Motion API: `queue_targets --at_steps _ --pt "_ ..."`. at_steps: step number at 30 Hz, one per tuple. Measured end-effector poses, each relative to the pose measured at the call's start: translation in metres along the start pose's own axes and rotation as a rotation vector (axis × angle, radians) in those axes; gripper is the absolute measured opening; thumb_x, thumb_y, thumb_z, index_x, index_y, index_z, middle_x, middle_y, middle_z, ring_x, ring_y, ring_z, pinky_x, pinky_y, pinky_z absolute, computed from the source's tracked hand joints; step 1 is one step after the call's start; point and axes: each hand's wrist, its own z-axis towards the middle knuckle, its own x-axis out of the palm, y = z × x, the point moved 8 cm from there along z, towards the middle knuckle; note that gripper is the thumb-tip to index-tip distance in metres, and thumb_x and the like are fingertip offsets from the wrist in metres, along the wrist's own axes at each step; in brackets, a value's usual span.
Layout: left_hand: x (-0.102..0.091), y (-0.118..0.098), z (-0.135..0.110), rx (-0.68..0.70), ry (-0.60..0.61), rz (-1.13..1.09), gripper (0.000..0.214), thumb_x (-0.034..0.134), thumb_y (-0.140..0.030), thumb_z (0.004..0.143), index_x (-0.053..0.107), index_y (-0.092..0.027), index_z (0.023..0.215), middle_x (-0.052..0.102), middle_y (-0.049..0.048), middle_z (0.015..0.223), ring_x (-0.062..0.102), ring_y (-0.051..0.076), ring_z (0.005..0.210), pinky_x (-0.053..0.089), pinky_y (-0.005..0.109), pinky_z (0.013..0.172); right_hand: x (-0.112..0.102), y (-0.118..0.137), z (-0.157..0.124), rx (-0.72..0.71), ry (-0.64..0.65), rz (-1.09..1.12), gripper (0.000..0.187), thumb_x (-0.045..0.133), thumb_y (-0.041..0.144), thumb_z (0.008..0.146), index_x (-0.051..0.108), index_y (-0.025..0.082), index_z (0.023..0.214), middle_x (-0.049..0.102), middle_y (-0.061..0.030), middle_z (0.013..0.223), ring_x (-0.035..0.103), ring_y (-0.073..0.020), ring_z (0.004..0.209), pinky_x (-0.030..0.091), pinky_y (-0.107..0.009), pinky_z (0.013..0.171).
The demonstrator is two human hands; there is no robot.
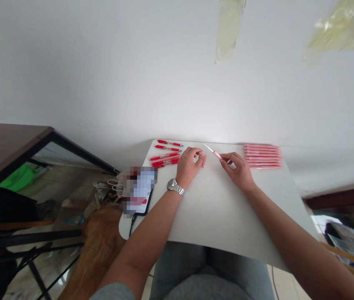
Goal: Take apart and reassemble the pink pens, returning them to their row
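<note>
We find the right hand (237,171) closed in a pinch on a pink pen piece (217,154), held over the white table (211,212); its slim white end points up and toward the left hand (189,166), apart from it; the left hand's thumb and forefinger are curled toward each other, and we cannot tell whether they grip anything; a short pink tube (204,161) shows just beside the left fingertips, and we cannot tell whether it touches them; left of that hand we record several red pens (168,148), lying roughly parallel, the lower ones close together; near the right hand we note a row of pink pens (262,156), set side by side; a phone (148,198) lies at the table's left edge, a cable (131,225) at its lower end; we also log a metal wristwatch (177,187) on the left wrist.
</note>
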Motion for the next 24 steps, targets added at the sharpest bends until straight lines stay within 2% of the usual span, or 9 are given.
queue_targets --at_steps 7,12,24 --pt "0.003 -0.005 -0.002 0.026 0.015 0.221 0.017 0.068 -0.037 0.097 0.074 -0.022 0.102 0.066 0.0085 0.103 0.062 0.024 0.096 0.049 0.038 0.088 -0.001 -0.001 0.001 -0.002 -0.007 -0.003 0.020 0.061 0.036 0.101 0.073 0.023 0.111 0.071 -0.0066 0.096 0.066 -0.0186 0.078 0.060 -0.036 0.072" --pt "0.010 -0.009 -0.005 0.051 0.064 0.298 0.018 0.070 -0.040 0.096 0.076 -0.023 0.097 0.063 0.0087 0.102 0.060 0.024 0.092 0.047 0.039 0.085 -0.001 -0.001 0.000 0.006 -0.007 0.004 0.020 0.061 0.036 0.101 0.073 0.023 0.110 0.071 -0.0068 0.095 0.067 -0.0193 0.080 0.060 -0.036 0.072" --pt "0.011 -0.010 -0.004 0.061 0.065 0.294 0.024 0.068 -0.045 0.097 0.077 -0.023 0.098 0.065 0.0088 0.101 0.061 0.024 0.090 0.047 0.040 0.084 -0.002 0.000 0.001 -0.002 -0.013 -0.007 0.021 0.061 0.036 0.101 0.073 0.023 0.111 0.072 -0.0071 0.095 0.067 -0.0193 0.079 0.060 -0.036 0.072"
